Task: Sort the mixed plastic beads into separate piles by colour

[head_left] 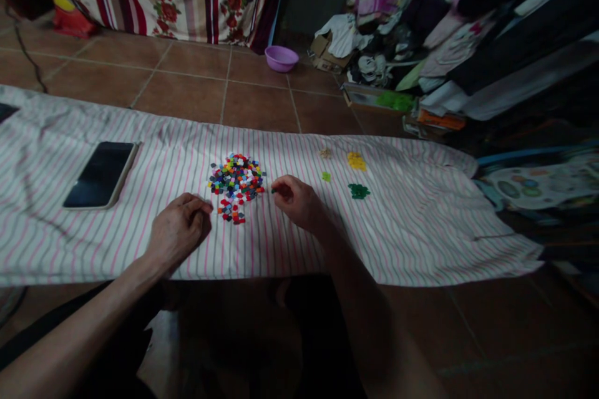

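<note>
- Tiled floor [187,90]: seen beyond the cloth; purple basin [281,59] placed on it
- Striped cloth [421,212]: spread under both hands and all the small pieces
- Phone [100,176]: laid on the cloth, off to the left of the left hand
- Left hand [175,232]: rested on the cloth just beside the mixed pile, fingers curled; whether anything is pinched there cannot be told
- Right hand [299,204]: held at the pile's right side, thumb and forefinger pressed together on one tiny piece
- Mixed pile [238,176]: many colours jumbled together, placed between the hands, with a looser spill on the near side
- Yellow heap [356,161] and dark green heap [359,191]: set apart on the right, yellow farther off
- Beige heap [325,153] and light green heap [326,176]: smaller, placed between the pile and those two
- Small dark piece [274,191]: pinched by the right hand, green by the look; step in hand is judged as single-piece picking by colour; for any carry, a light, steady pinch and a colour check are called for
</note>
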Tool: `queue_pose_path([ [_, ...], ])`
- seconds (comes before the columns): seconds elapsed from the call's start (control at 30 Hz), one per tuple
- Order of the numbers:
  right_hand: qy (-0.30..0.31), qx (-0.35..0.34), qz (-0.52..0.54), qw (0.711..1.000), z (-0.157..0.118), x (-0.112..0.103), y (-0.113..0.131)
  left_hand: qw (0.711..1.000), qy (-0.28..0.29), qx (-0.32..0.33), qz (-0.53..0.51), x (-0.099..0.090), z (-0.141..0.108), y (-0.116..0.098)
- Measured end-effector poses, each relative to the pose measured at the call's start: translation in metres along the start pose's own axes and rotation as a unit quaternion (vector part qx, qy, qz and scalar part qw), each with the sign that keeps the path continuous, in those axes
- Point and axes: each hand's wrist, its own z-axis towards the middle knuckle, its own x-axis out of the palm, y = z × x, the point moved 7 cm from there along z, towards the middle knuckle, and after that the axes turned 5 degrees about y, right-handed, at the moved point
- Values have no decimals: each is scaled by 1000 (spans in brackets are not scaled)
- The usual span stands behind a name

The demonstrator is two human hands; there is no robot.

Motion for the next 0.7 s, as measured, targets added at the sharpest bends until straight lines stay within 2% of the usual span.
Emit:
queue_pose_path([
  [0.2, -41, 18, -24, 999, -12, -27, -19, 1000, 1, -13, -14, -1, 1, 1],
  [0.4, -124, 79, -34, 989, -31, -69, -51, 998, 14, -62, -25, -2, 1, 4],
  [0.53, -201, 168, -30, 965, -54, -104, -84, 997, 15, -73, -17, -3, 3, 4],
  [0.7, -285, 240, -106, 922, -85, -142, -110, 998, 7, -62, -12, -3, 3, 5],
])
